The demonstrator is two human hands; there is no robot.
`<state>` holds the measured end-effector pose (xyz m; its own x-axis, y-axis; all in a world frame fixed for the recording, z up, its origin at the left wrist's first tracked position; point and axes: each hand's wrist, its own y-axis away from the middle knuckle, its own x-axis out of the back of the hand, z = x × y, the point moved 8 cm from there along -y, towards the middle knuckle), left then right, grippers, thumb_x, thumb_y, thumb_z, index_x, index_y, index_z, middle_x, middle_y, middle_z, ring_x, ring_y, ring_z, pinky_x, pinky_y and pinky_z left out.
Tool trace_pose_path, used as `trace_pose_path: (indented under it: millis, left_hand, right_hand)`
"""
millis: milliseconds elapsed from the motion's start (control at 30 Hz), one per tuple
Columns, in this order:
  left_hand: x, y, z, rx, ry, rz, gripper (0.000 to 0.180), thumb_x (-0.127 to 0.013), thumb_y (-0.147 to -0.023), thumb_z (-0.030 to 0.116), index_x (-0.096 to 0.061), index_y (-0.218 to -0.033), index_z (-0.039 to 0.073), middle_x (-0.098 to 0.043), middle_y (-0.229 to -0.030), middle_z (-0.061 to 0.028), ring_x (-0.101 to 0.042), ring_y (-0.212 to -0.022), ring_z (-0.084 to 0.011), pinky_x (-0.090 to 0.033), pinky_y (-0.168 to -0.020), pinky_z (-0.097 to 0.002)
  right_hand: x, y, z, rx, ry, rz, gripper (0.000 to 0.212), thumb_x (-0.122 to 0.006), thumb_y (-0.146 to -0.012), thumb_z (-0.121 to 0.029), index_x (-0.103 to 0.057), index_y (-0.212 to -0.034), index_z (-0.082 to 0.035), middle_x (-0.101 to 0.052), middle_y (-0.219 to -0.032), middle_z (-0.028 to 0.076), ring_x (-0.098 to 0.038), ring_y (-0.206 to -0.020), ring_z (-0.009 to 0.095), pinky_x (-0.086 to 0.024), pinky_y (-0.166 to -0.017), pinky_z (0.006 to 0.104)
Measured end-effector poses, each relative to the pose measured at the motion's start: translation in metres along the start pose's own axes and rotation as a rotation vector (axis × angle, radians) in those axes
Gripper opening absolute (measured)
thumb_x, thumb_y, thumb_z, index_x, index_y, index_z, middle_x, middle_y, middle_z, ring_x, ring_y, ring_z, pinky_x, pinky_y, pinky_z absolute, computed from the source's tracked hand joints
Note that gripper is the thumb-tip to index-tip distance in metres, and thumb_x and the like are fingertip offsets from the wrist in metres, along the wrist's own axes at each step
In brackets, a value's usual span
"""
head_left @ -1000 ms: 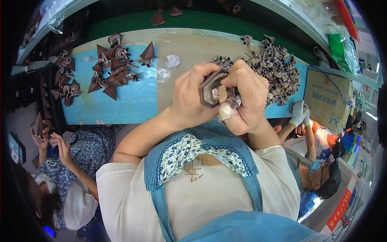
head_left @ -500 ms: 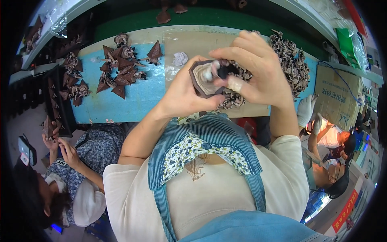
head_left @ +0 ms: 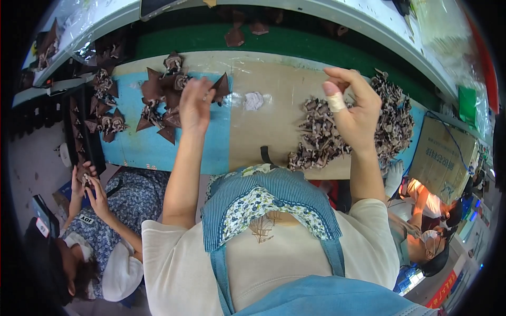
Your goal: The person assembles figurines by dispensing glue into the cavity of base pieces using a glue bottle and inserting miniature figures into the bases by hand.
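My left hand [head_left: 195, 108] is raised over the right side of a group of brown pointed figurine pieces [head_left: 171, 100] on the blue mat. Its fingers are slightly blurred and loosely curled, apart, with nothing seen in them. My right hand [head_left: 358, 108] hovers above a heap of small cream-and-dark figurine parts [head_left: 324, 129]. Thumb and forefinger stand apart with nothing between them, and pale tape wraps the thumb. More of these small parts [head_left: 392, 116] are piled at the table's right end.
A crumpled white wad [head_left: 253, 101] and a short black strip [head_left: 265, 154] lie on the tan board [head_left: 247, 131]. A black tray [head_left: 87, 131] stands left, a cardboard box [head_left: 440, 152] right. Co-workers sit on both sides; a white shelf [head_left: 316, 13] crosses the far side.
The brown hexagonal piece that both hands held has left my hands. My left hand has moved left to the brown pieces; my right hand has drawn away to the right.
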<state>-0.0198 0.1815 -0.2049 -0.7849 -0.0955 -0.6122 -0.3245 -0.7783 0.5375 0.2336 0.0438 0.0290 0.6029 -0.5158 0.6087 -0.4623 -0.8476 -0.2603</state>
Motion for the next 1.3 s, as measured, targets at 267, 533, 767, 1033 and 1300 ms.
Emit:
trace_pose_path:
  millis: [267, 533, 767, 1033, 1300]
  left_hand:
    - [-0.110, -0.124, -0.029, -0.643, -1.869, 0.003, 0.066, -0.078, -0.069, 0.033, -0.049, -0.119, 0.002, -0.056, -0.111, -0.0203, -0.061, -0.094, -0.0341, -0.052, -0.077, -0.0395]
    - [-0.093, -0.138, -0.037, -0.399, -1.783, -0.107, 0.061, -0.080, -0.068, 0.032, -0.053, -0.113, 0.003, -0.062, -0.102, -0.0135, -0.063, -0.091, -0.0310, -0.052, -0.078, -0.0384]
    - [-0.115, -0.014, -0.029, 0.128, -0.331, -0.496, 0.058, -0.070, -0.081, 0.010, -0.043, -0.132, 0.007, -0.057, -0.110, -0.0086, -0.059, -0.098, -0.0197, -0.052, -0.081, -0.0317]
    - [-0.156, 0.116, -0.011, 0.026, -0.092, -0.719, 0.064, -0.070, -0.081, 0.023, -0.035, -0.132, 0.008, -0.049, -0.128, -0.0168, -0.056, -0.108, -0.0277, -0.048, -0.087, -0.0368]
    - [-0.150, 0.171, -0.018, 0.174, -0.408, -0.700, 0.074, -0.074, -0.076, 0.040, -0.035, -0.128, 0.004, -0.053, -0.122, -0.0179, -0.056, -0.096, -0.0169, -0.047, -0.078, -0.0272]
  right_hand:
    - [0.033, -0.035, -0.010, 0.099, -0.059, 0.326, 0.010, -0.067, -0.080, 0.000, -0.065, -0.089, -0.001, -0.056, -0.066, 0.001, -0.048, -0.057, 0.008, -0.040, -0.055, 0.0205]
    - [0.046, -0.094, 0.003, 0.243, 0.158, 0.508, 0.037, -0.067, -0.082, -0.010, -0.051, -0.114, 0.000, -0.054, -0.103, 0.005, -0.050, -0.087, 0.012, -0.043, -0.076, 0.0245]
    - [0.033, -0.101, 0.005, -0.027, -0.365, 0.402, 0.027, -0.063, -0.083, -0.002, -0.053, -0.108, 0.001, -0.059, -0.092, 0.004, -0.056, -0.085, 0.012, -0.044, -0.078, 0.0256]
    - [-0.033, 0.036, -0.004, -0.324, -1.006, 0.135, 0.036, -0.048, -0.095, -0.024, -0.045, -0.119, 0.002, -0.053, -0.089, 0.008, -0.053, -0.076, 0.015, -0.047, -0.062, 0.0298]
    - [-0.011, 0.069, -0.041, -0.277, -1.061, 0.083, 0.041, -0.050, -0.094, -0.024, -0.045, -0.123, 0.004, -0.055, -0.087, 0.008, -0.054, -0.069, 0.015, -0.048, -0.062, 0.0276]
